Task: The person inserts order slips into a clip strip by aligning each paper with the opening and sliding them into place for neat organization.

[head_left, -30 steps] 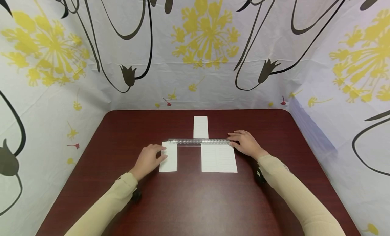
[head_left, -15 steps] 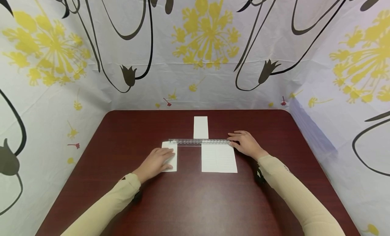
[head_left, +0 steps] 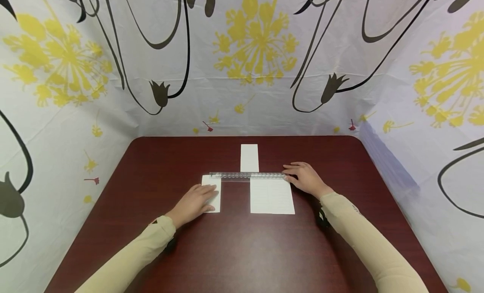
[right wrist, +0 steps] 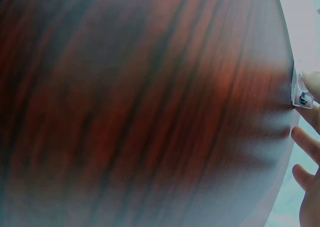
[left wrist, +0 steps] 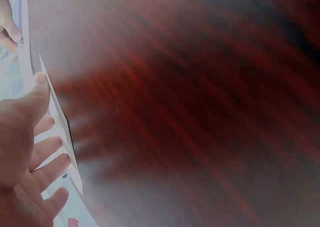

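A clear plastic ruler [head_left: 232, 176] lies crosswise on the table, along the top edges of a narrow white paper [head_left: 211, 181] and a wider lined sheet [head_left: 271, 197]. My left hand [head_left: 194, 204] rests on the narrow paper with its fingers stretched out; in the left wrist view the thumb and fingertips lie along that paper [left wrist: 61, 119]. At the ruler's right end my right hand [head_left: 305, 179] pinches it between thumb and fingers. The right wrist view shows that ruler end [right wrist: 303, 98] beside the thumb, the other fingers held apart from it.
Beyond the ruler stands a third small lined paper [head_left: 249, 157], its lower edge meeting the ruler. All of this is on a dark red-brown table [head_left: 242, 251]. A flower-patterned cloth [head_left: 261, 104] hangs around the back and sides.
My left hand has moved right, from the narrow paper's left edge onto its middle, and the paper has shifted very slightly right. The right hand and the ruler have stayed put.
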### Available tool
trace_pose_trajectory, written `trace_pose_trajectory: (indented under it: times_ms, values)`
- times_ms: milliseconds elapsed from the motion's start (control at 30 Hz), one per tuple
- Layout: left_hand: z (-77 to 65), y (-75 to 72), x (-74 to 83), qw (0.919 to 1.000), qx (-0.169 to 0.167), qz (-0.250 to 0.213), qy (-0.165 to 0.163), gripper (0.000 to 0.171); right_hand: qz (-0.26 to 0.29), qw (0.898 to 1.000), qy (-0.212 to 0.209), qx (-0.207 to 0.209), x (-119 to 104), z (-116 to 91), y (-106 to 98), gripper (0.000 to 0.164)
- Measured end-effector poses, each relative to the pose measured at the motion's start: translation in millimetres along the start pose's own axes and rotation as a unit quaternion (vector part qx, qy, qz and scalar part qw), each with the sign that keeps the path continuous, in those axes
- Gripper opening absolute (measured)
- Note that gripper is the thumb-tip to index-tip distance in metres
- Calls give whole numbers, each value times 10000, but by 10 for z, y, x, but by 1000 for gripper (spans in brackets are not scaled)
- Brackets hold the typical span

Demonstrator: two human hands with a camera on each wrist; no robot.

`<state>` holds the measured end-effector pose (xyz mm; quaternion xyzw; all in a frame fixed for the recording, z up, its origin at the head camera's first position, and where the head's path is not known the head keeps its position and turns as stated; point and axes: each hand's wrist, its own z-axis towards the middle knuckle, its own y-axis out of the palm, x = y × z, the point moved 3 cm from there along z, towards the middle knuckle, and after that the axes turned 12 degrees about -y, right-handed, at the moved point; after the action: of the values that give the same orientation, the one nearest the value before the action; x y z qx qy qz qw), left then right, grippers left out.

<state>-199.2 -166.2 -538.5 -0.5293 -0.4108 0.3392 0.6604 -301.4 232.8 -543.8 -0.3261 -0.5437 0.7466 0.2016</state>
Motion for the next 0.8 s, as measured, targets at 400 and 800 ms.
trace_pose_trajectory:
  times_ms: [400, 800]
  values:
    - [36, 34, 34, 9999, 51, 49, 127, 56, 29, 10000, 28, -14, -6, 0, -4, 35]
    - [67, 71, 68, 9997, 95, 71, 201, 55, -9, 10000, 37, -44, -16, 10, -9, 35]
